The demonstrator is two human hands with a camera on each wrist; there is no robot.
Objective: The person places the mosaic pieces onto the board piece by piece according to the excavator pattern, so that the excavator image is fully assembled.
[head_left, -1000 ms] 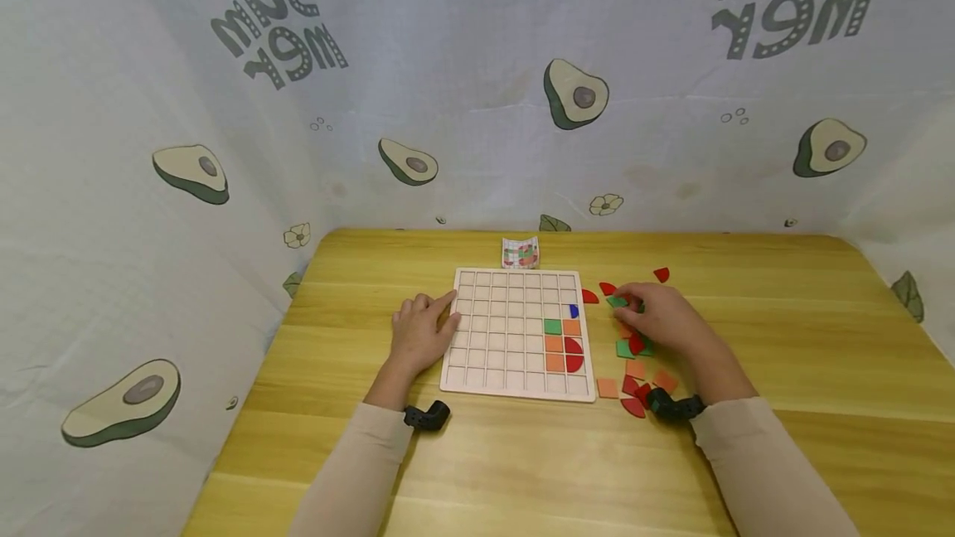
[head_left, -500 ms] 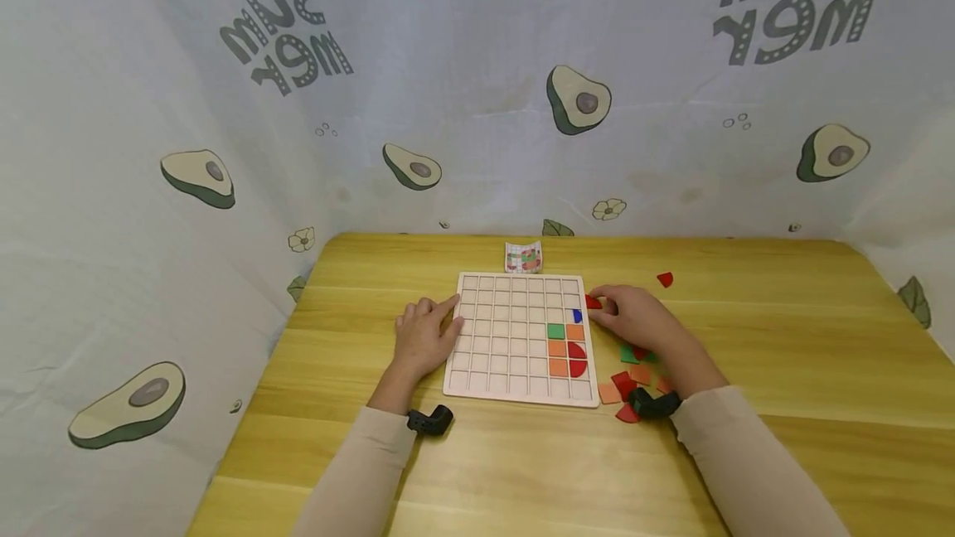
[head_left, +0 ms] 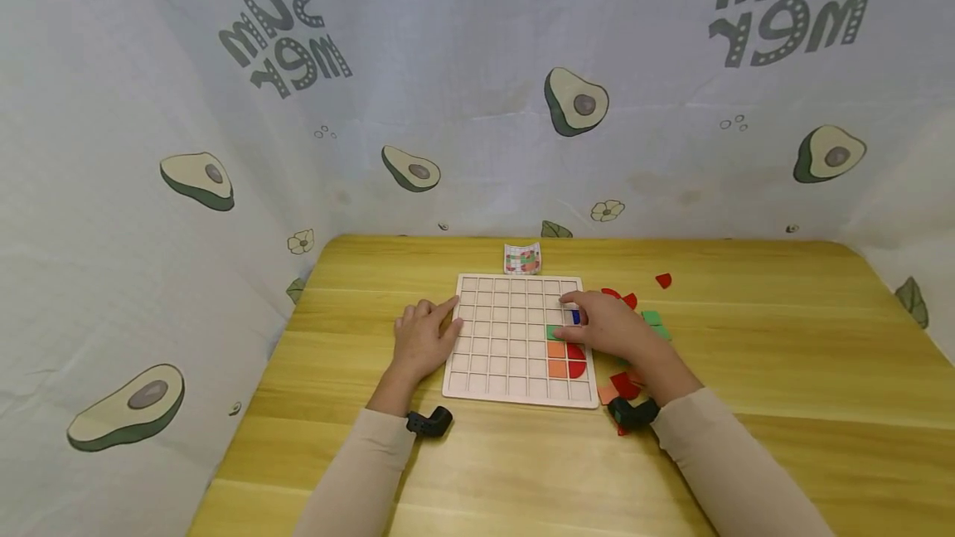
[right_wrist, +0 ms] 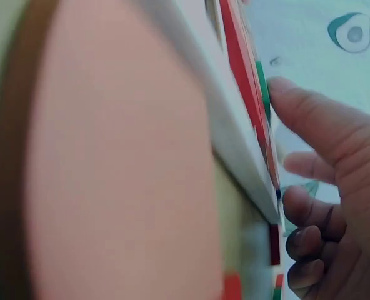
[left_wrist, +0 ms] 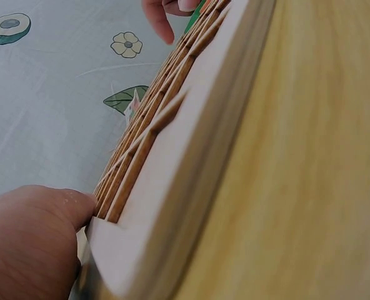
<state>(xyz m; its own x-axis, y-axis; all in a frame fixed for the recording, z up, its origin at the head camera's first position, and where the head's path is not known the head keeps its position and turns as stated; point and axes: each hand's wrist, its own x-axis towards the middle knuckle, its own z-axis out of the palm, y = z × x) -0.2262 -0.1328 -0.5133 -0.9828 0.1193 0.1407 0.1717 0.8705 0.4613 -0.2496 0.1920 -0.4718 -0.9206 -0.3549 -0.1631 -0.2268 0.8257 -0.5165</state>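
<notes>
A pale wooden grid board (head_left: 498,338) lies flat on the table. Along its left edge my left hand (head_left: 425,338) rests, index finger and thumb touching the rim; the left wrist view shows its thumb (left_wrist: 66,203) at the board's corner. My right hand (head_left: 613,326) hovers over the board's right side, thumb and index finger spread apart. Its thumb touches or nearly touches a green square tile (head_left: 551,331). Partly covered by this hand is a blue piece (head_left: 576,317). Below sit orange squares (head_left: 557,369) and two red quarter-round pieces (head_left: 576,369) forming a half disc.
Loose red (head_left: 625,386), green (head_left: 652,318) and orange pieces (head_left: 608,394) lie right of the board, some hidden by the right arm. One red piece (head_left: 663,280) sits farther back. A small patterned card (head_left: 522,258) stands behind the board. A printed curtain (head_left: 477,89) hangs beyond the table.
My right hand has moved left from the loose pieces, past a red piece at the board's edge, onto the board's right columns. The left hand stays at the left edge.
</notes>
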